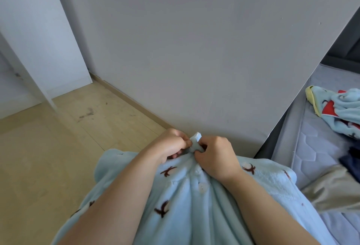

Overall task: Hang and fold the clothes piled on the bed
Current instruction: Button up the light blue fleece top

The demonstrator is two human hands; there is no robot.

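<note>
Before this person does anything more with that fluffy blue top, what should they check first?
1. Grip at the neck of the blue fleece top: left hand and right hand both pinch it: ok.
2. Hanger inside: only a pale tab shows between the hands: cannot tell.
3. Button fastened: cannot tell.
4. Hem off the floor: out of view: cannot tell.
5. Pile on the bed finished: blue-and-red garment and beige garment lie there: not ok.
</note>
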